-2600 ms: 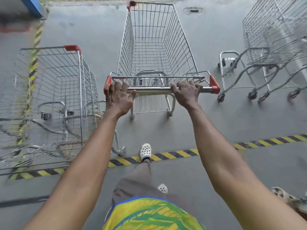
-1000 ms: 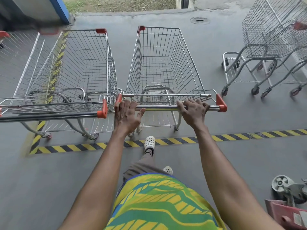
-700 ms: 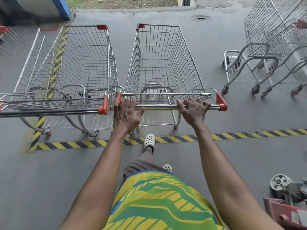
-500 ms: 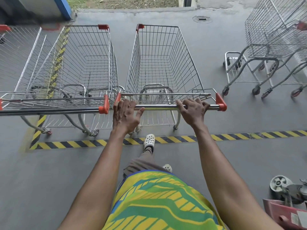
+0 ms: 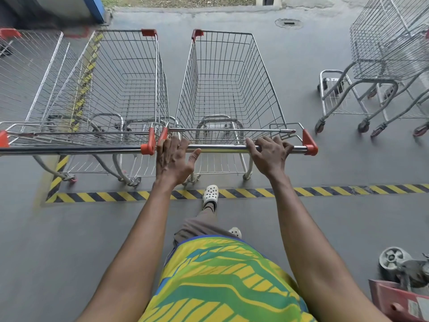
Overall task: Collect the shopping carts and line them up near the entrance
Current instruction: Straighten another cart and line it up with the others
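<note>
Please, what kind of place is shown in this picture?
Most likely the cart bay outside a supermarket, near its entrance. Empty wire shopping carts stand side by side on a grey concrete floor. Yellow-and-black hazard stripes mark the bay. A floor drain and grass lie just beyond.

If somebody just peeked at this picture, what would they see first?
Right in the middle, an empty wire cart has two hands on its shiny handle bar: the left hand lies over the bar and the right hand curls round it. A second cart stands close beside it on the left, and a yellow-and-black striped line crosses the floor just this side of their wheels.
</note>
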Demonstrator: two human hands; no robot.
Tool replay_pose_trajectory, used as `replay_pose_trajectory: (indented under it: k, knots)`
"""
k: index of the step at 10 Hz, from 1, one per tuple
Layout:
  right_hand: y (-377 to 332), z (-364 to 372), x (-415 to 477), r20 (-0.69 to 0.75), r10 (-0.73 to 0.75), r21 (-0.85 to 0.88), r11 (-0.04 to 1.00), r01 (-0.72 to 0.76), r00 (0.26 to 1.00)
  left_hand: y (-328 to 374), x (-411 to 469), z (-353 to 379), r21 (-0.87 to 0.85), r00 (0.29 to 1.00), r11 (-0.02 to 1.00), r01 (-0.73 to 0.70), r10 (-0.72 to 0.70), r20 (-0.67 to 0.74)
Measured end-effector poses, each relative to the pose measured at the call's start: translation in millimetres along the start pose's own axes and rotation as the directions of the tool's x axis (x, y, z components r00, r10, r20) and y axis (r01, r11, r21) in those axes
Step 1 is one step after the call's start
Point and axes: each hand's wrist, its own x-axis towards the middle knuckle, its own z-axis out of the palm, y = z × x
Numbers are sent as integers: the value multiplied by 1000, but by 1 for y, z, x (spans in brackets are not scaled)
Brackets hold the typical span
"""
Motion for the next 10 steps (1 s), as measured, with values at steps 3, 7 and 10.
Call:
replay_pose_trajectory:
  k: [3, 7, 10]
  knots:
    - [-1, 0, 2, -5, -17, -33, 999, 17, 1000, 7, -4, 1, 9, 999, 1000, 6, -5, -41]
    - [1, 3, 4, 20, -9, -35, 999, 9, 1000, 53, -16, -19, -571, 398, -728, 379, -429, 811]
    - [0, 2, 3, -9, -20, -36, 999, 20, 1000, 15, 38, -24, -287, 580, -934, -214, -358, 732]
